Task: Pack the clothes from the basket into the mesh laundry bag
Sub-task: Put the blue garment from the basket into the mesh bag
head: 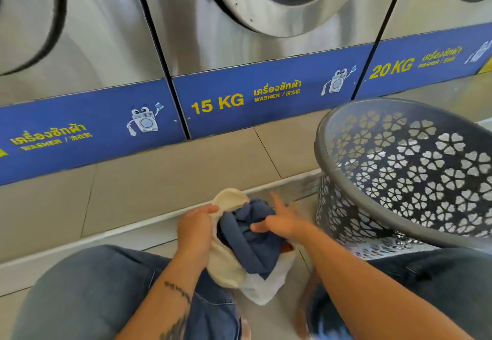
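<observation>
A cream and white mesh laundry bag (226, 267) sits on the floor between my knees, its mouth facing up. A dark blue garment (253, 243) bulges out of the bag's mouth. My left hand (194, 229) grips the bag's left rim and holds it apart. My right hand (282, 222) presses on top of the blue garment, thumb on the cloth and fingers spread. The grey plastic basket (330, 126) with flower-shaped holes stands to the right, tilted toward me. I see no clothes inside it.
A row of steel washing machines (239, 46) with a blue base strip stands straight ahead. Beige floor tiles and a low step (133, 229) lie between the machines and me. My legs in jeans (80, 294) flank the bag.
</observation>
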{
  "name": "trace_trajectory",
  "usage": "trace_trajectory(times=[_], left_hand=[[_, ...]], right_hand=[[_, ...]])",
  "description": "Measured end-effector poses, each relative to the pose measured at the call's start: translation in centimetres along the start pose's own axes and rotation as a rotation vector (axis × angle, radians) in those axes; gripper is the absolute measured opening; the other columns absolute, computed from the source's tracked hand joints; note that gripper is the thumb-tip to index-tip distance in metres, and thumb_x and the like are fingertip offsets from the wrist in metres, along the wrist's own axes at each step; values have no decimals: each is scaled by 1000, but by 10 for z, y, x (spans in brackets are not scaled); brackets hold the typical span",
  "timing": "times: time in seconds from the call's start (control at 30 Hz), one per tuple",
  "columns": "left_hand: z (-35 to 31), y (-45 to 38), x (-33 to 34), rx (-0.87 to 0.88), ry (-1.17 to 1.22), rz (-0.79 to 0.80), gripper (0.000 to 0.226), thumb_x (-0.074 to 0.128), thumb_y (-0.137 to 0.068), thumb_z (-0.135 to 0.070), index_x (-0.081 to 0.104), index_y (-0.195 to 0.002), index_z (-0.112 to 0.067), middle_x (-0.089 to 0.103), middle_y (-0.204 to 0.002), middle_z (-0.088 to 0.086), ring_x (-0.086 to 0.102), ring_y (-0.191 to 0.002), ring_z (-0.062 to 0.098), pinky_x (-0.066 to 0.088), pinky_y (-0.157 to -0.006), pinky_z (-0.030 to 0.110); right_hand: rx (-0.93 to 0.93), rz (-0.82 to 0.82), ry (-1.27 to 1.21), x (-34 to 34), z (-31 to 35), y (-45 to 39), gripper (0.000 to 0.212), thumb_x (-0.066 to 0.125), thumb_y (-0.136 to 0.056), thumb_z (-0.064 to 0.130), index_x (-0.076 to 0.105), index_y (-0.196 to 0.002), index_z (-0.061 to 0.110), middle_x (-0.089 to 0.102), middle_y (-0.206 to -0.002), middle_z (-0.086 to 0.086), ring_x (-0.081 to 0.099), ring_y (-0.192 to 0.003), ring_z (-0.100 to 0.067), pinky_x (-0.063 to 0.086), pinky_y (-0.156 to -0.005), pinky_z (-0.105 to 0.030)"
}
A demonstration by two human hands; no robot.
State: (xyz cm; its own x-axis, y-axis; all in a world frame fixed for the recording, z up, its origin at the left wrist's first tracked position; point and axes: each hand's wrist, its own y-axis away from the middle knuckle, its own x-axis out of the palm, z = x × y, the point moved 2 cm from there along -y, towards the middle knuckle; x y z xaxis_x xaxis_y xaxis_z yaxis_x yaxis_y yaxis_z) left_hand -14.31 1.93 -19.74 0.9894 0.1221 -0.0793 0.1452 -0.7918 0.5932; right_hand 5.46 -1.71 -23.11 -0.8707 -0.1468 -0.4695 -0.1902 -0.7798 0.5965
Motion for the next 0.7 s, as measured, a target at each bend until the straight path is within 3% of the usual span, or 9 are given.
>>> trace_trajectory(times=[0.07,0.17,0.27,0.33,0.4,0.47,0.53,0.6,0.7], left_hand=[[-2,1,4,44,-32,-28,30,55,-80,-6,77,-71,-24,70,-94,8,65,-87,34,56,-83,46],[-3,6,9,178,-121,-15,42,43,-81,0,74,-73,-27,65,-78,-5,61,-69,19,52,-57,28],[-4,9,12,241,-149,26,41,43,-79,0,74,-80,-28,69,-85,-1,64,-76,21,56,-65,37],[-5,8,15,261,-118,50,40,44,-77,-1,74,-80,-28,71,-88,2,66,-79,24,58,-70,41],[-5,7,19,298,-89,60,39,45,-76,-2,75,-80,-26,72,-90,1,66,-84,21,57,-70,35],[-3,5,20,344,-96,60,43,43,-76,1,76,-80,-26,71,-92,-4,65,-88,17,55,-73,31],[1,3,20,379,-138,86,50,39,-78,4,77,-82,-28,70,-97,-7,64,-92,15,55,-79,33],[3,4,21,406,-197,119,53,37,-80,7,77,-84,-30,68,-101,-10,62,-93,12,53,-79,31],[2,2,17,396,-237,122,52,39,-81,6,76,-85,-30,65,-99,-12,61,-92,13,51,-75,29]], right_hand=[[-15,58,-202,18,-11,-4,74,79,-73,27,46,-139,30,55,-139,-8,55,-123,-30,46,-106,-49],[-115,-140,-137,27,-18,-4,29,67,-82,19,60,-108,30,70,-111,-5,65,-99,-24,55,-90,-42],[-259,-286,-42,21,-3,4,12,58,-84,23,65,-91,28,72,-88,0,67,-83,-22,57,-74,-40],[-375,-287,-85,22,13,16,6,58,-81,30,62,-81,35,69,-75,11,65,-72,-8,51,-59,-25],[-485,-208,-83,34,22,25,11,57,-77,38,60,-86,43,67,-81,16,63,-77,0,45,-63,-14],[-492,-93,52,54,14,26,23,47,-81,46,59,-100,49,66,-101,15,61,-95,-7,46,-84,-29],[-413,4,339,68,-5,17,44,36,-83,48,55,-122,39,62,-127,2,53,-118,-24,37,-104,-51],[-257,78,418,66,-12,3,57,34,-82,45,47,-135,30,55,-138,-6,48,-126,-31,33,-108,-59],[-165,26,309,46,2,-11,53,36,-85,40,49,-135,29,56,-137,-9,51,-124,-35,40,-106,-53]])
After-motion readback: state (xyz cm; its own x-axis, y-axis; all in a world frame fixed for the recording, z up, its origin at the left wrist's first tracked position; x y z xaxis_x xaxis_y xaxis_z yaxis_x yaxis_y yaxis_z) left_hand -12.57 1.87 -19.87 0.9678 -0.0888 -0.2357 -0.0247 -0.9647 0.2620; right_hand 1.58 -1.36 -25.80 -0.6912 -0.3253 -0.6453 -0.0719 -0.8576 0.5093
